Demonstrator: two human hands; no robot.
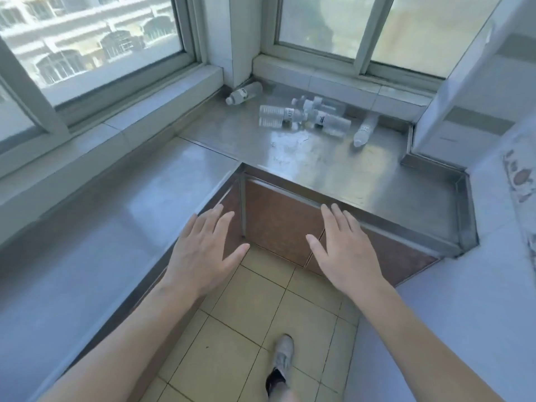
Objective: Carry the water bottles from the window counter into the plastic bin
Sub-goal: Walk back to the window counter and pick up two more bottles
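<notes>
Several clear water bottles lie on their sides on the steel window counter [333, 166]. One bottle [245, 92] rests in the far corner by the pillar. A cluster of bottles [304, 116] lies in the middle, and a single bottle [366, 131] lies to its right. My left hand [204, 250] and my right hand [345, 250] hover palm down with fingers spread, in front of the counter's near edge, well short of the bottles. Neither hand holds anything. No plastic bin is in view.
The counter wraps in an L along the left wall under a big window [87, 44]. Brown cabinet doors [278, 219] sit below the counter edge. A white cabinet or fridge [475, 91] stands at the right. My shoe [282, 355] is on the beige tiled floor.
</notes>
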